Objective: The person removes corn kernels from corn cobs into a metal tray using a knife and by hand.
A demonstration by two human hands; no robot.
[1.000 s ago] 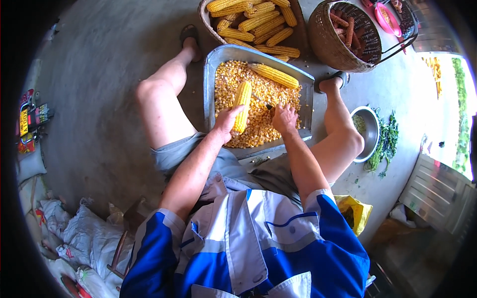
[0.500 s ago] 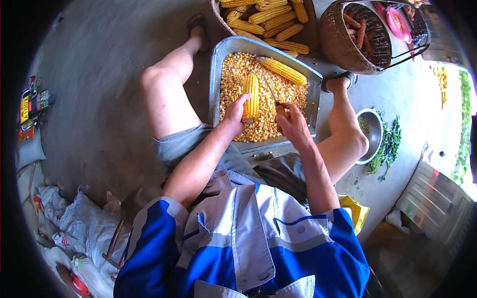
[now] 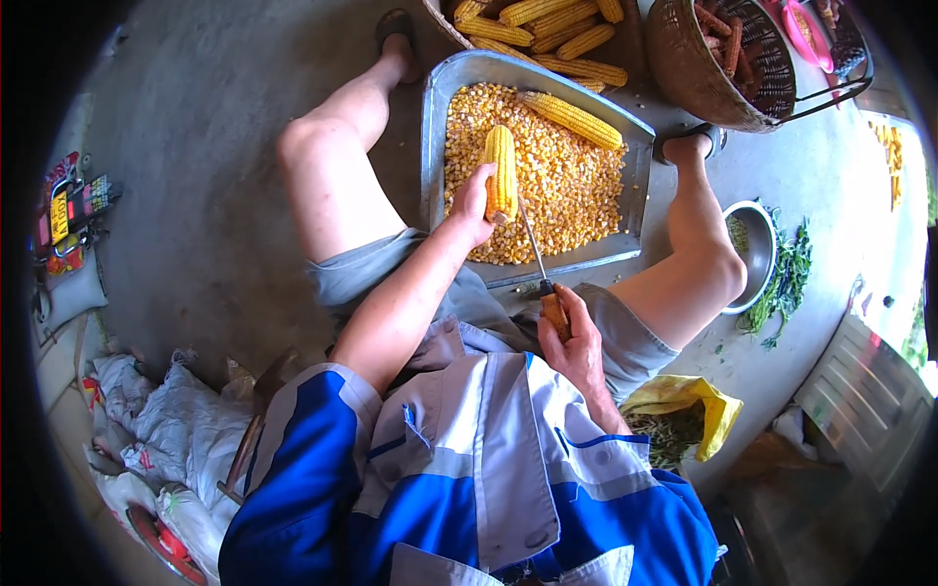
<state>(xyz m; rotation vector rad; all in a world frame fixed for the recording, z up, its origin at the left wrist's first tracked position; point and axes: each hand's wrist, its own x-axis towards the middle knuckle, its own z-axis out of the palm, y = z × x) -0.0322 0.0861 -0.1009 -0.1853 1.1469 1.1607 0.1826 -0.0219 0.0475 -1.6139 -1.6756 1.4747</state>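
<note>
An ear of yellow corn stands nearly upright in my left hand, gripped near its lower end over a metal tray. Loose corn kernels cover the tray's bottom. My right hand is closed round the wooden handle of a screwdriver-like tool, close to my lap. The tool's thin metal shaft slants up toward the base of the ear, and its tip is near the cob. Another whole ear of corn rests on the kernels at the tray's far side.
Beyond the tray sit a basket of corn ears and a woven basket with bare reddish cobs. To the right are a metal basin and green leaves. A yellow bag lies near my right hip, white sacks at lower left.
My right hand has drawn the tool back toward my lap, away from the kernels. My left hand still holds the ear, and the whole view has shifted slightly.
</note>
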